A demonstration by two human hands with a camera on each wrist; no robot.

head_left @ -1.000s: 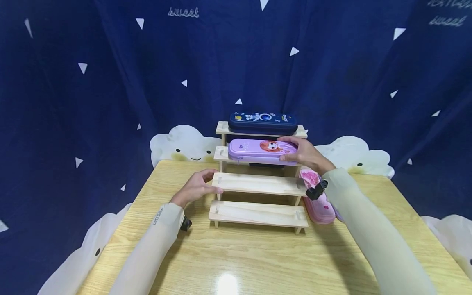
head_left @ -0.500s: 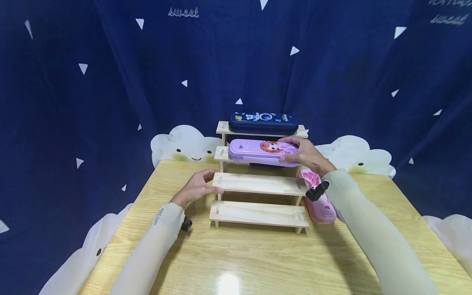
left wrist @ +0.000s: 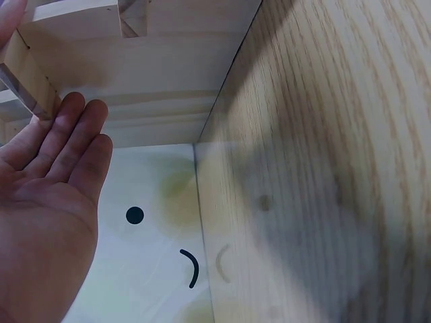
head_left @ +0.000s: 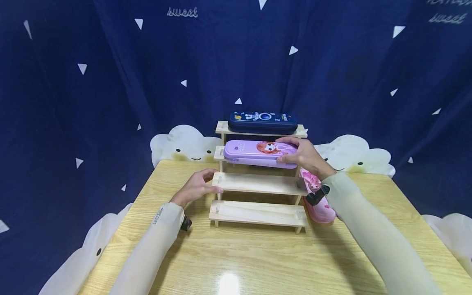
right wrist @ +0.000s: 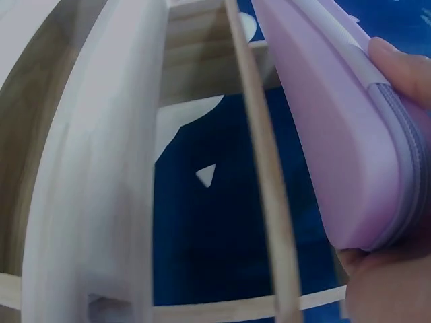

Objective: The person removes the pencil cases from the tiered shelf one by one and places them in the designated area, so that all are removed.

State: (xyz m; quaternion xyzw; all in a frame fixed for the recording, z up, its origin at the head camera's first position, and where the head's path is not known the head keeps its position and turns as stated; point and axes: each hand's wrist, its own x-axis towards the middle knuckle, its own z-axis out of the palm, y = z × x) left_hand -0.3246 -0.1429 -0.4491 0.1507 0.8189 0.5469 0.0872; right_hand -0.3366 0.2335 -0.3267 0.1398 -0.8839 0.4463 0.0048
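Note:
My right hand (head_left: pixel 305 155) grips the right end of a lilac pencil case (head_left: pixel 246 151) with a red-haired girl on its lid. The case lies lengthwise over the second-highest step of a wooden four-step display stand (head_left: pixel 258 183). Up close in the right wrist view, its zipper side and rounded end (right wrist: pixel 367 202) show between thumb and fingers. At the stand's left end, my left hand (head_left: pixel 197 187) holds a lower step, thumb in front and fingers behind. The left wrist view has these fingers (left wrist: pixel 71 145) fairly straight against the wood. A navy astronaut pencil case (head_left: pixel 263 123) rests on the top step.
A pink pencil case (head_left: pixel 320 209) lies on the table to the right of the stand, partly under my right forearm. The two lower steps carry nothing. Behind the wooden table (head_left: pixel 236 254) hangs a dark blue curtain (head_left: pixel 221 61) with white clouds and triangles.
The lilac pencil case has shifted slightly left and a touch lower in my right hand's grip. My left hand stays put on the stand.

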